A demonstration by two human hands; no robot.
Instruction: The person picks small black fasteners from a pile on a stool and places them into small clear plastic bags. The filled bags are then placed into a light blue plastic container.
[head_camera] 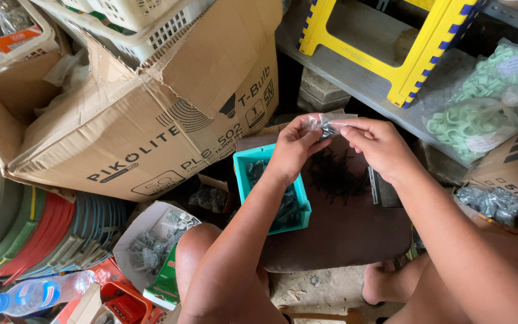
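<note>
A dark brown cushioned stool seat (343,234) serves as the counter in a cramped storeroom, bearing a teal plastic tray (242,165) and a heap of small black screws (337,174), beside a big torn cardboard box (151,120). Above it, the left hand (295,147) and right hand (379,144) each pinch, with a tight grip, one small clear plastic bag (326,123). Its contents are too small to make out, and the left forearm hides much of the tray.

Small bag (326,123) above nail pile (337,174), tray (242,162) left of pile, carton (151,120) further left

Hardware storeroom: stacked cardboard box (151,120), bagged fittings (481,108).
</note>
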